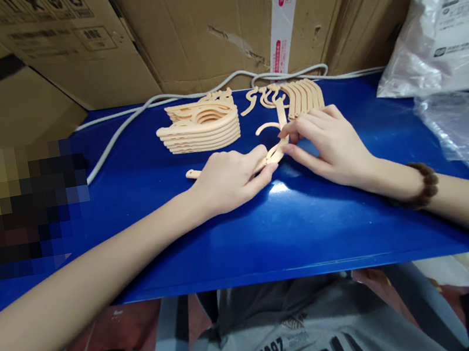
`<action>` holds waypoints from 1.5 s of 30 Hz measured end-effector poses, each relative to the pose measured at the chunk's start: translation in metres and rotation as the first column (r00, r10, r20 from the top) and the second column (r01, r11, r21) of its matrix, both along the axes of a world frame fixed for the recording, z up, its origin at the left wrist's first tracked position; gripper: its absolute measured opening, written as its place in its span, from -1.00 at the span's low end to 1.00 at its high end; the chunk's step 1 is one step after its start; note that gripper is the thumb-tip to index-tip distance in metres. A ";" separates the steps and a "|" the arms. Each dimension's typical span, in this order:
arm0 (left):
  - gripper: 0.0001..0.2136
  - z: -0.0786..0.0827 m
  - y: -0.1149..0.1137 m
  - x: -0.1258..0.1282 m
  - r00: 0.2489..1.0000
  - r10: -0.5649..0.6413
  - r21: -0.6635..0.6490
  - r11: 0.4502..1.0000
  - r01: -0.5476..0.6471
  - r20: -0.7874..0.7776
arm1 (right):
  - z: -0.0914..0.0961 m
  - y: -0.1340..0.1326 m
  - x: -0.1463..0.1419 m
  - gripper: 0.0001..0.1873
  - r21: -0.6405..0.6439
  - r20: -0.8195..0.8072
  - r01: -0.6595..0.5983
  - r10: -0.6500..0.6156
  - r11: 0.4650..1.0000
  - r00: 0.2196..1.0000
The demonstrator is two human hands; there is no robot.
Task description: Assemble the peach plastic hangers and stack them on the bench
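Note:
A cream plastic folding hanger (274,154) is between my two hands above the blue table. My left hand (233,180) grips one arm of it between thumb and fingers, and that arm's end sticks out past the knuckles. With thumb and fingertips, my right hand (330,145) pinches the hanger near its middle joint. A curved hook and an upright arm show just beyond the right fingertips. Behind my left hand lies a neat stack of folded hangers (202,137). Loose hooks (252,101) and a row of curved hanger arms (304,97) lie behind my right hand.
Cardboard boxes (203,32) stand along the back of the blue table (237,246). A white cable (120,125) runs in front of them. Clear plastic bags (426,38) lie at the right. A blurred-out patch covers the far left.

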State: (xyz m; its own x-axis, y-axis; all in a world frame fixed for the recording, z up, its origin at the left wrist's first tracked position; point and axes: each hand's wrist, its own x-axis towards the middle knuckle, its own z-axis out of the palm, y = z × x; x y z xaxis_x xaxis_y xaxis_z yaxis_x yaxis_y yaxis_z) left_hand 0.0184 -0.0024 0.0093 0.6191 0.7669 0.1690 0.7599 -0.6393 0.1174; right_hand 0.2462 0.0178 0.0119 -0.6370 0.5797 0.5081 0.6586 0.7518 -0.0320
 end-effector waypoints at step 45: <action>-0.65 -0.010 -0.002 0.000 0.953 -0.295 0.267 0.915 0.303 -0.070 | -0.007 0.010 0.001 -0.79 -0.238 -0.087 0.055 -0.078 0.970 0.993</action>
